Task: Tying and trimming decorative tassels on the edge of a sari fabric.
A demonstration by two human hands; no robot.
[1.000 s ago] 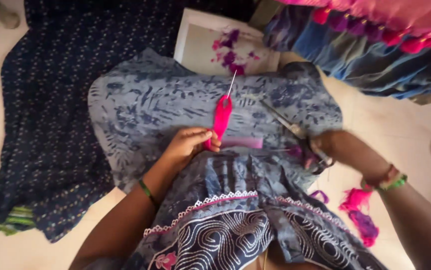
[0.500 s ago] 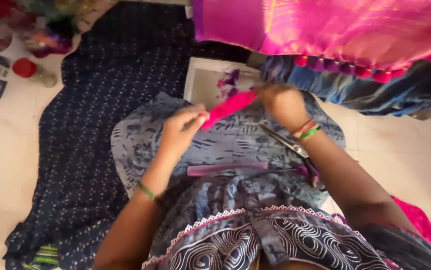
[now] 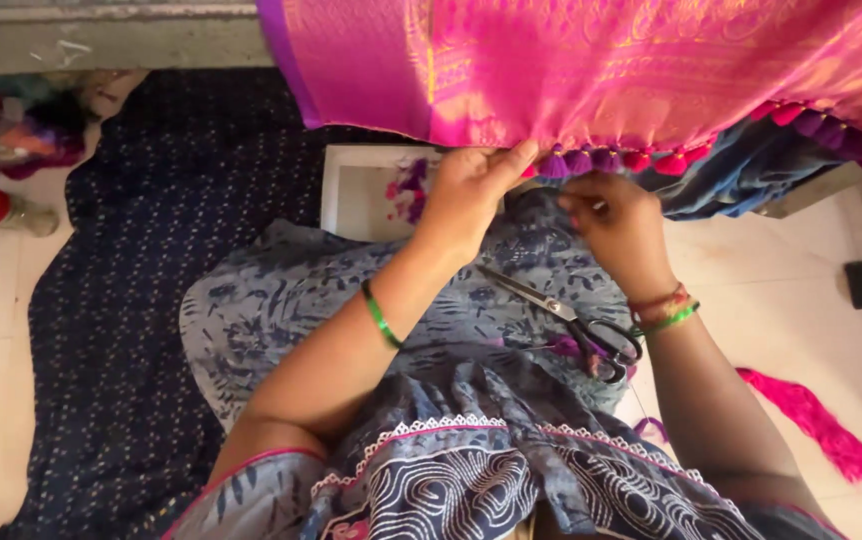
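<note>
Several small tassels (image 3: pixel 651 160), purple and pink, already hang in a row along the hem of the pink cloth (image 3: pixel 591 70) that drapes across the far side, running off to the right. My left hand (image 3: pixel 471 190) pinches that hem between thumb and fingers just at the left end of the row. My right hand (image 3: pixel 619 225) is curled close below the tassels, fingertips bunched as if on a thread, though I cannot tell what it grips. Left of my pinch the hem looks bare, so I judge that stretch is yet to be fitted. The scissors (image 3: pixel 571 315) lie near me on my lap, and a loose hank of pink thread (image 3: pixel 811 420) rests on the floor to the right.
</note>
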